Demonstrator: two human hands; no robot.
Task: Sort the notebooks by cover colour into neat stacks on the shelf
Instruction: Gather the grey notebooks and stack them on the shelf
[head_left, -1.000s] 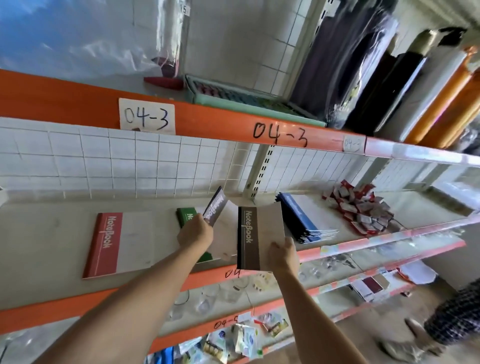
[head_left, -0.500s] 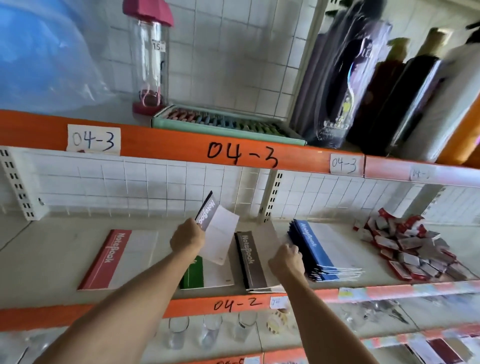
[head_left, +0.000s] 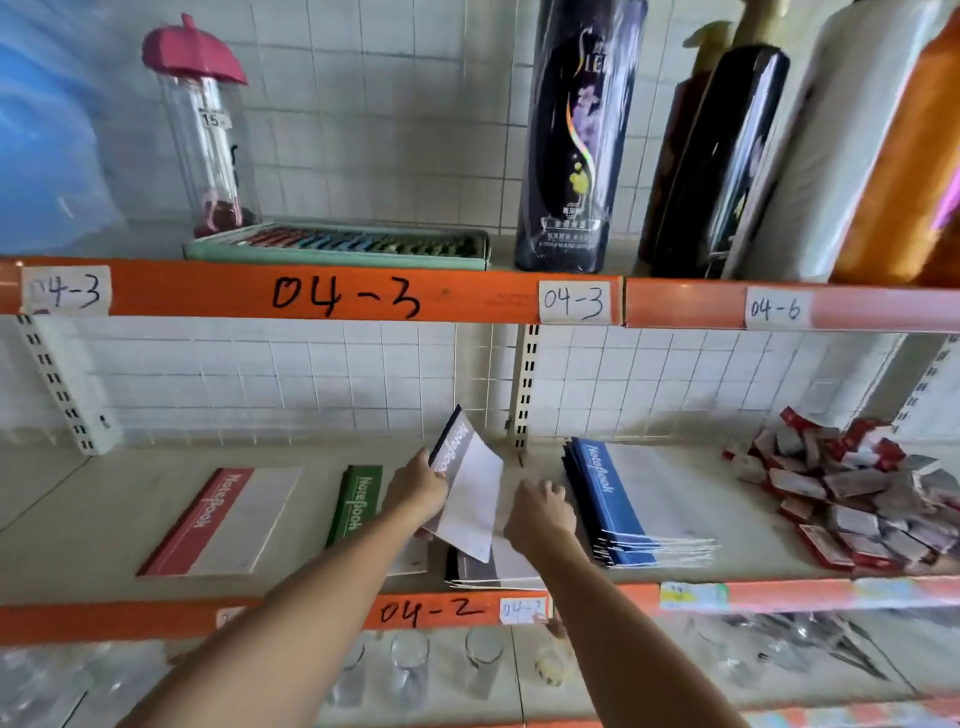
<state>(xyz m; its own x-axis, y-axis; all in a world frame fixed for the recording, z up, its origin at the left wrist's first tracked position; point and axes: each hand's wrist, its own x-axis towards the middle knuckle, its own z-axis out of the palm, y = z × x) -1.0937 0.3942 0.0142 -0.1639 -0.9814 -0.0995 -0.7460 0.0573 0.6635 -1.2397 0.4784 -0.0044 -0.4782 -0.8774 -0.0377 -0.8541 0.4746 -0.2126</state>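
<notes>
Left hand (head_left: 418, 491) grips a grey notebook (head_left: 467, 499) tilted above the shelf (head_left: 104, 509). Right hand (head_left: 540, 512) reaches toward the blue stack (head_left: 618, 506), possibly touching it. Red notebook (head_left: 223, 522) and green notebook (head_left: 356, 501) lie flat.

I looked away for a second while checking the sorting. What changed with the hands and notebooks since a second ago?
The right hand set the grey notebook it held down onto the grey stack at the shelf's front edge, let go, and now hovers open above it. The left hand still holds another grey notebook tilted up. The red notebook, green notebook and blue stack stayed put.
</notes>
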